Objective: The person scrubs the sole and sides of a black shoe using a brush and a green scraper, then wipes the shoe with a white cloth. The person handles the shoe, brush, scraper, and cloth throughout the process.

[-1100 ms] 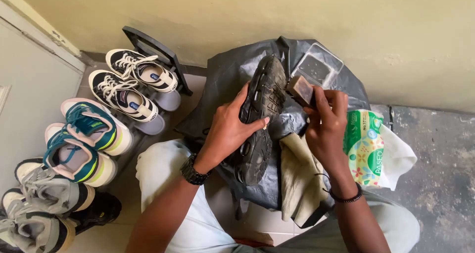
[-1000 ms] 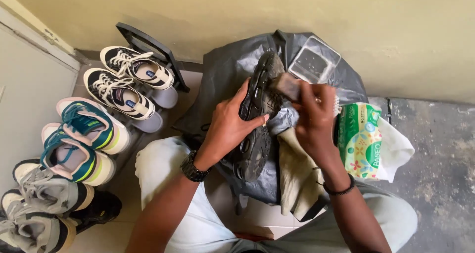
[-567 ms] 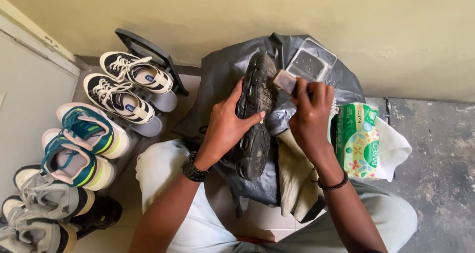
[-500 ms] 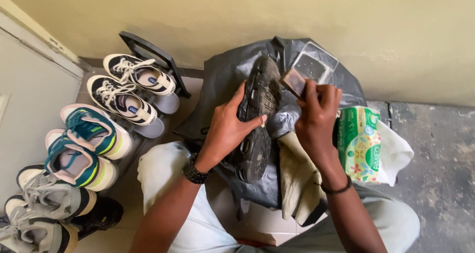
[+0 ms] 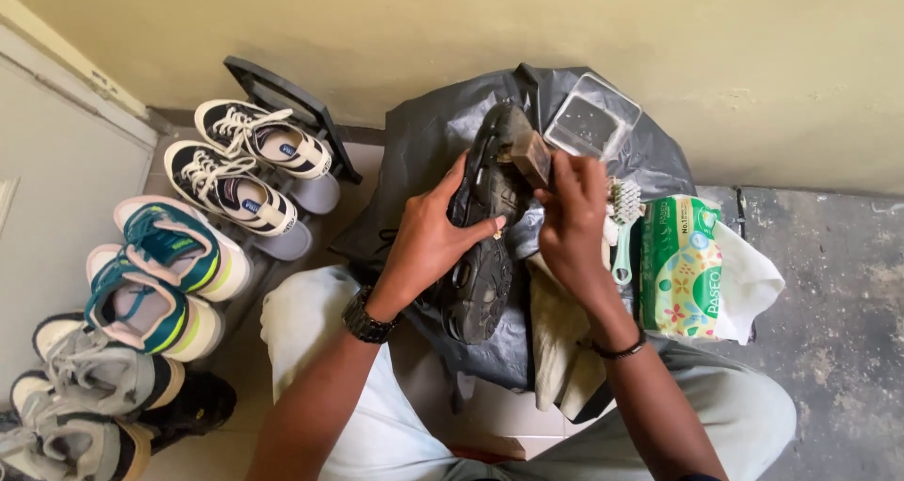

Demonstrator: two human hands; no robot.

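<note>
My left hand [image 5: 428, 241] grips a dark shoe [image 5: 482, 227] by its side, sole turned up, over a grey plastic sheet [image 5: 428, 156] on the floor. My right hand [image 5: 572, 219] holds a small brown block-shaped brush [image 5: 529, 153] pressed against the toe end of the sole. A watch sits on my left wrist and a dark band on the right.
A clear plastic box [image 5: 593, 116] lies behind the shoe by the wall. A green-handled brush [image 5: 622, 222], a green tissue pack [image 5: 680, 266] and a cloth [image 5: 557, 344] lie at the right. Several pairs of sneakers [image 5: 231, 175] line a rack at the left.
My right hand has slid the small brush back and forth along the toe of the sole. My left hand keeps the same grip on the shoe.
</note>
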